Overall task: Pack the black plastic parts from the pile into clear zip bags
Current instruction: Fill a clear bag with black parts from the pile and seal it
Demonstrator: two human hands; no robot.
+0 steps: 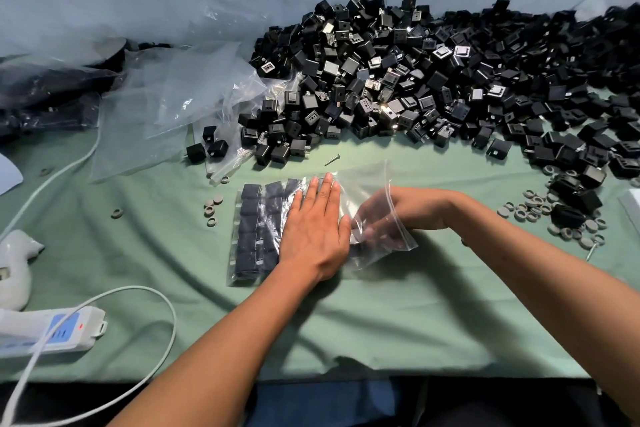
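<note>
- Head view shows a clear zip bag (304, 229) lying flat on the green cloth (381, 322), near the front edge of the big pile of black plastic parts (415, 73).
- Inside it, black parts (258, 225) sit in neat rows at its left, closed end; the right, mouth end looks empty.
- Left hand (317, 229) lies flat on the bag, fingers straight and together, pressing the packed parts down.
- Right hand (398, 211) is at the bag's mouth, seen partly through the plastic; its fingers look curled round the open end, though the film blurs the exact hold.
- Judged step: this bag is filled and is being flattened for closing. The next move calls for pressing the air out and running the zip strip shut.
- Spare empty clear bags (194, 90) lie crumpled to the left of the pile.
- Grey rings (540, 208) are scattered on the right.
</note>
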